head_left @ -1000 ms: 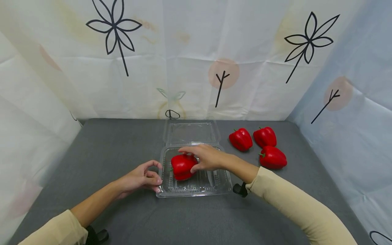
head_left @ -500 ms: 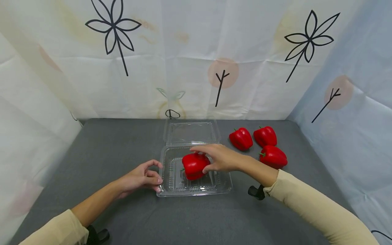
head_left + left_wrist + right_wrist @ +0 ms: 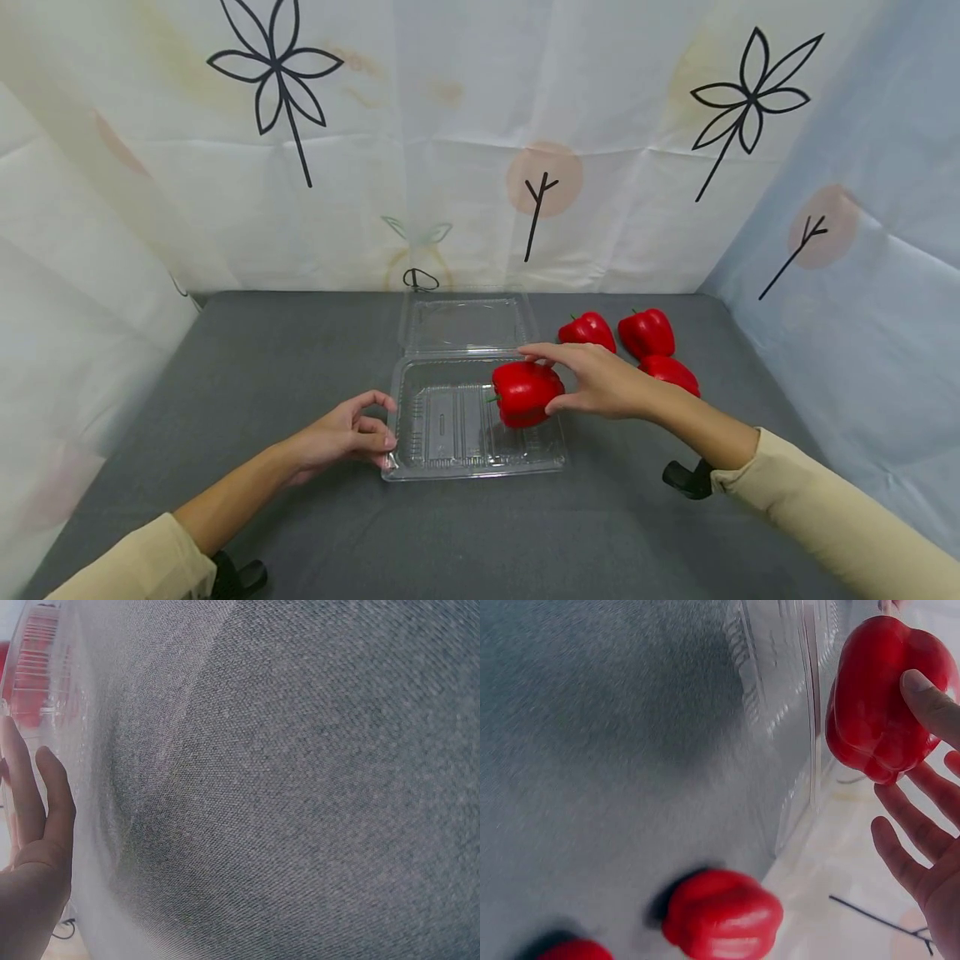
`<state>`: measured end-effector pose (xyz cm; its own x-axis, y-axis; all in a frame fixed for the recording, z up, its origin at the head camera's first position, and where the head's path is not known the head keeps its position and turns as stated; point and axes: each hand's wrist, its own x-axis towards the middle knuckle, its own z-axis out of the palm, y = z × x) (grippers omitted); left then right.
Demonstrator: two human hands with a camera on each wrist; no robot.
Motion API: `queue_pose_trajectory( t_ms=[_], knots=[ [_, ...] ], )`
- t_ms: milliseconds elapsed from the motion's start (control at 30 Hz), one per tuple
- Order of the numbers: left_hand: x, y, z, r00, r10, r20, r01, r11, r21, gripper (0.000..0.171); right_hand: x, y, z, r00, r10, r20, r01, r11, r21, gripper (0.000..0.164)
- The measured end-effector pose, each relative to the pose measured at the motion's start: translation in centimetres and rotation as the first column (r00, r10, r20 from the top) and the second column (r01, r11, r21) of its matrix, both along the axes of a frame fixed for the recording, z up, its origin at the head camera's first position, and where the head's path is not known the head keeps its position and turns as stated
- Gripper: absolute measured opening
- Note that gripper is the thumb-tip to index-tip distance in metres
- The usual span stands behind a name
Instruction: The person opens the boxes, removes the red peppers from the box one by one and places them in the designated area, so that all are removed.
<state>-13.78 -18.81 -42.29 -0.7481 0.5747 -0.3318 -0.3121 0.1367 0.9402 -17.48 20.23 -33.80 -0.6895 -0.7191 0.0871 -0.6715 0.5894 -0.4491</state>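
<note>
My right hand [image 3: 600,379] grips a red bell pepper [image 3: 525,393], with the thumb on its near side and fingers on its far side. The bell pepper hangs over the right part of a clear plastic clamshell container [image 3: 442,475], its green stem pointing left. In the right wrist view, the thumb [image 3: 934,709] presses on the side of the bell pepper [image 3: 885,697], clearly above the container rim. My left hand [image 3: 337,437] holds the container's left rim near the front corner. The container lid [image 3: 468,325] lies folded back behind the base.
Behind my right forearm sit three more red bell peppers: one at the left [image 3: 587,328], one at the back [image 3: 647,332] and one partly hidden [image 3: 670,371]. A grey cloth [image 3: 315,333] covers the table. Printed fabric walls [image 3: 465,125] enclose the back and sides.
My right hand has carried the bell pepper rightward, from the left part of the container to above its right side. The left hand keeps its place on the rim.
</note>
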Motion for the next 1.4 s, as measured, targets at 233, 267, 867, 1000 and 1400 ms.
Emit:
queue_pose_trajectory(
  t_ms=[233,267,867,1000,1400],
  knots=[
    [0.0,-0.1,0.0,1.000,0.001,0.001,-0.001,1.000,0.000,0.053,0.1,2.3,0.3,0.997,-0.071,-0.024,0.070,0.997,-0.034,0.080],
    [0.0,-0.1,0.1,1.000,0.002,0.003,-0.002,1.000,0.000,0.053,0.2,2.6,0.3,0.997,-0.075,-0.025,0.074,0.996,-0.039,0.080],
    [-0.1,-0.3,-0.2,1.000,0.007,0.015,-0.007,1.000,-0.002,0.056,0.3,8.3,-1.0,0.984,-0.162,-0.075,0.156,0.985,-0.080,0.074],
    [-0.1,-0.2,-0.3,1.000,0.010,0.017,-0.009,1.000,-0.008,0.058,0.4,9.0,-1.8,0.983,-0.178,-0.052,0.174,0.982,-0.077,0.074],
    [-0.1,-0.2,-0.3,1.000,0.013,0.019,-0.013,1.000,-0.007,0.054,0.3,9.5,-4.3,0.982,-0.178,-0.055,0.177,0.984,-0.032,0.072]
  ],
)
